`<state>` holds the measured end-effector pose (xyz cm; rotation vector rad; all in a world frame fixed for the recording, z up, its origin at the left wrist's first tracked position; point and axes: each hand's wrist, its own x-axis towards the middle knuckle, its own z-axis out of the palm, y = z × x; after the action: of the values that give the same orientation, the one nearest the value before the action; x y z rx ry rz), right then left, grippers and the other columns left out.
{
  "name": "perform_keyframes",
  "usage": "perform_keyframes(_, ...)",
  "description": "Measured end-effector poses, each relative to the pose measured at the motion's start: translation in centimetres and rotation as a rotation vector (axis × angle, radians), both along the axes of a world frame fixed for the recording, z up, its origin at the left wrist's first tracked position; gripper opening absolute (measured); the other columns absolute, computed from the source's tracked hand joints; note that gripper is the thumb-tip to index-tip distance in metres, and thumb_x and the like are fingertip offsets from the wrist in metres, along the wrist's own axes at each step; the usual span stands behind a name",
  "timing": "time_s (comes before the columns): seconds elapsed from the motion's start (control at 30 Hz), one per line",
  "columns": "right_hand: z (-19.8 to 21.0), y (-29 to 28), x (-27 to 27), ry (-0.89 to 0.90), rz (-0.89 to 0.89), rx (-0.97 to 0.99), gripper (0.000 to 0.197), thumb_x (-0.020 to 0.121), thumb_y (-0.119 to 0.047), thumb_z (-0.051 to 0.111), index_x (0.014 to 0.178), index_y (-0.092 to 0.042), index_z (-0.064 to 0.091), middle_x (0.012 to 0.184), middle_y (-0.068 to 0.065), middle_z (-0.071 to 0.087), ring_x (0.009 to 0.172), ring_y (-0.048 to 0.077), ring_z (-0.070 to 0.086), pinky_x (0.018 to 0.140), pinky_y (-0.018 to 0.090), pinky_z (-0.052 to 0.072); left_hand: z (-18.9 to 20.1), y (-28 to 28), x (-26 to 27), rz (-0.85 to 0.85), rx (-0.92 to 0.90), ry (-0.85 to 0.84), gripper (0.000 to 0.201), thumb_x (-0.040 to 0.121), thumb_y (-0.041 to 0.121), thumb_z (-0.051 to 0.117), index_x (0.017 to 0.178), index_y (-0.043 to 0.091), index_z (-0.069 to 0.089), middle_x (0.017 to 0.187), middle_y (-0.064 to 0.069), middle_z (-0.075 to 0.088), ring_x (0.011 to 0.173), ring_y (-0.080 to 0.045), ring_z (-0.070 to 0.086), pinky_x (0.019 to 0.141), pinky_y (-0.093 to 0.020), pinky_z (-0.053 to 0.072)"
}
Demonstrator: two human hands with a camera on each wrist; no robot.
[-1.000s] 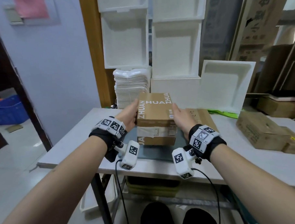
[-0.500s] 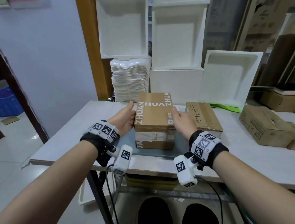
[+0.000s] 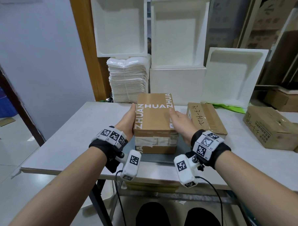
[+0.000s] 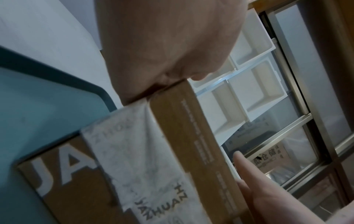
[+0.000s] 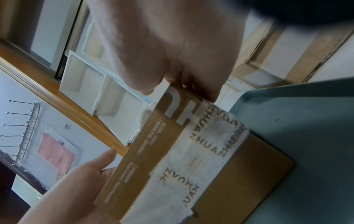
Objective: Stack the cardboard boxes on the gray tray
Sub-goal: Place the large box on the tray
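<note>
Two brown cardboard boxes are stacked on the gray tray (image 3: pixel 164 158) at the table's front. The upper box (image 3: pixel 154 116), printed ZHUAN HUA, lies on a lower box (image 3: pixel 154 145) wrapped in white tape. My left hand (image 3: pixel 128 120) lies flat against the upper box's left side, thumb at the top edge. My right hand (image 3: pixel 178 121) is at the upper box's right side, with its thumb on the top face. The wrist views show straight fingers (image 4: pixel 247 171) (image 5: pixel 99 160) at the far sides of the upper box (image 4: pixel 193 136) (image 5: pixel 153 144) and the tray (image 4: pixel 38 106) (image 5: pixel 296 121).
A tape-sealed cardboard box (image 3: pixel 205 119) lies just right of the tray, and a larger one (image 3: pixel 268 126) sits further right. White foam boxes (image 3: pixel 177 84) and a stack of white trays (image 3: pixel 128 83) stand behind. The table's front edge (image 3: pixel 62 169) is close to me.
The upper box stays on the lower one with both hands at its sides. The head view has shifted, so the stack sits slightly lower in the frame.
</note>
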<state>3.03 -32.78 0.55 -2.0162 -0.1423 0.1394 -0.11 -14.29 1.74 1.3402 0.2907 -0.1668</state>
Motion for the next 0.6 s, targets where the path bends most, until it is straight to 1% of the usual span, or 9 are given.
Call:
perform_keyframes(0.07, -0.1, 0.1, 0.1, -0.022, -0.003, -0.055, 0.077, 0.093, -0.066, 0.024, 0.148, -0.013, 0.037, 0.150, 0.007, 0.045, 0.137, 0.029, 0.041, 0.113, 0.050, 0.032, -0.1, 0.0, 0.1, 0.001, -0.001, 0.008, 0.073, 0.096, 0.067, 0.017, 0.131, 0.020, 0.060, 0.122, -0.007, 0.070, 0.111, -0.022, 0.066, 0.080, -0.033, 0.052)
perform_keyframes(0.13, -0.1, 0.1, 0.1, -0.037, 0.003, -0.075, 0.079, 0.093, -0.067, 0.022, 0.149, -0.013, 0.035, 0.150, 0.007, 0.044, 0.137, 0.029, 0.041, 0.113, 0.050, 0.032, -0.1, -0.1, 0.2, 0.005, -0.001, 0.009, 0.073, 0.095, 0.067, 0.017, 0.131, 0.021, 0.061, 0.122, -0.007, 0.070, 0.112, -0.022, 0.066, 0.081, -0.034, 0.052)
perform_keyframes(0.27, 0.2, 0.0, 0.6, -0.029, 0.004, -0.048, 0.083, 0.091, -0.070, 0.022, 0.152, -0.015, 0.030, 0.153, 0.007, 0.040, 0.138, 0.029, 0.040, 0.114, 0.048, 0.031, -0.2, -0.7, 0.1, 0.032, 0.005, -0.024, 0.070, 0.096, 0.066, 0.018, 0.128, 0.023, 0.062, 0.121, -0.005, 0.070, 0.110, -0.020, 0.066, 0.084, -0.033, 0.052)
perform_keyframes(0.3, 0.3, 0.1, 0.6, -0.031, 0.004, -0.036, 0.086, 0.088, -0.072, 0.021, 0.152, -0.015, 0.030, 0.154, 0.007, 0.039, 0.139, 0.028, 0.039, 0.115, 0.048, 0.030, -0.2, -0.9, 0.0, 0.046, 0.005, -0.030, 0.068, 0.096, 0.066, 0.018, 0.127, 0.024, 0.063, 0.120, -0.004, 0.071, 0.109, -0.020, 0.067, 0.083, -0.033, 0.053)
perform_keyframes(0.33, 0.5, 0.2, 0.5, -0.034, 0.001, -0.017, 0.093, 0.083, -0.077, 0.021, 0.152, -0.016, 0.030, 0.155, 0.005, 0.038, 0.141, 0.027, 0.037, 0.115, 0.047, 0.030, -0.1, -1.1, -0.1, 0.062, 0.005, -0.035, 0.068, 0.096, 0.066, 0.019, 0.125, 0.024, 0.064, 0.118, -0.003, 0.072, 0.107, -0.019, 0.068, 0.081, -0.033, 0.053)
perform_keyframes(0.4, 0.8, 0.4, 0.3, -0.041, -0.010, 0.015, 0.108, 0.068, -0.085, 0.019, 0.151, -0.017, 0.032, 0.156, 0.003, 0.038, 0.142, 0.025, 0.036, 0.115, 0.048, 0.030, 0.0, -1.4, -0.1, 0.098, -0.002, -0.037, 0.067, 0.095, 0.067, 0.020, 0.124, 0.025, 0.065, 0.116, -0.003, 0.073, 0.103, -0.019, 0.069, 0.076, -0.032, 0.054)
perform_keyframes(0.43, 0.8, 0.4, 0.3, -0.049, -0.012, 0.025, 0.110, 0.065, -0.085, 0.019, 0.151, -0.018, 0.034, 0.155, 0.002, 0.039, 0.141, 0.025, 0.036, 0.115, 0.048, 0.031, 0.1, -1.6, -0.2, 0.113, -0.002, -0.036, 0.068, 0.095, 0.068, 0.021, 0.124, 0.025, 0.065, 0.116, -0.003, 0.073, 0.103, -0.019, 0.069, 0.074, -0.031, 0.054)
perform_keyframes(0.47, 0.8, 0.4, 0.3, -0.053, -0.012, 0.034, 0.107, 0.068, -0.084, 0.020, 0.151, -0.018, 0.035, 0.155, 0.002, 0.039, 0.141, 0.025, 0.037, 0.114, 0.048, 0.031, 0.3, -1.7, -0.3, 0.124, 0.001, -0.035, 0.068, 0.095, 0.068, 0.022, 0.124, 0.024, 0.064, 0.116, -0.004, 0.073, 0.102, -0.019, 0.070, 0.072, -0.031, 0.054)
perform_keyframes(0.6, 1.1, 0.3, 0.6, -0.055, 0.011, 0.055, 0.083, 0.087, -0.074, 0.024, 0.148, -0.020, 0.041, 0.151, 0.002, 0.045, 0.138, 0.024, 0.041, 0.114, 0.048, 0.032, 0.3, -2.4, -0.6, 0.168, -0.029, -0.026, 0.068, 0.094, 0.068, 0.023, 0.125, 0.022, 0.064, 0.117, -0.007, 0.072, 0.096, -0.021, 0.070, 0.062, -0.028, 0.055)
